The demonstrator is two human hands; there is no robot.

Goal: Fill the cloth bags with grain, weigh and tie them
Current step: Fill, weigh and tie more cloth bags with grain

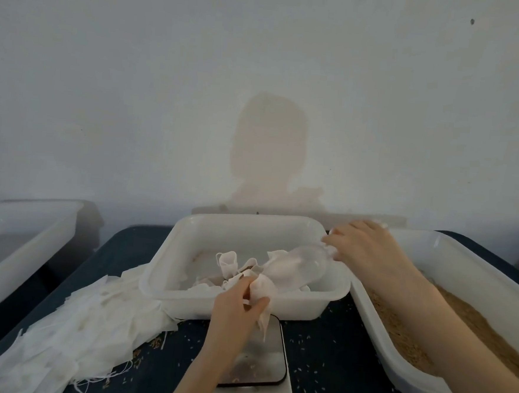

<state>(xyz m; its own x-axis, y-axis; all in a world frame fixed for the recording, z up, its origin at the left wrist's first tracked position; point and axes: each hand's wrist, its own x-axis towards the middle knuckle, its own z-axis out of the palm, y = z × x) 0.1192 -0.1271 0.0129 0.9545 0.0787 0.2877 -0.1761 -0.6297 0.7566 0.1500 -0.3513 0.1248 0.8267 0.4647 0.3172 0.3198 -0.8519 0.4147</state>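
Left tray (18, 241): white, at the table's (327, 354) left edge.
Bag pile (90, 319): flat white cloth, left of the middle tray.
Left hand (238, 305): fingers and thumb pinching a cloth bag (262, 291) above the scale (259, 362), at the middle tray's (186, 265) near rim.
Scoop (296, 265): clear plastic, tilted into the middle tray, mouth at the bag.
Right hand (365, 249): fingers curled round the scoop's handle end.
Grain (470, 327): brown, in the right tray (423, 376) at the right edge.
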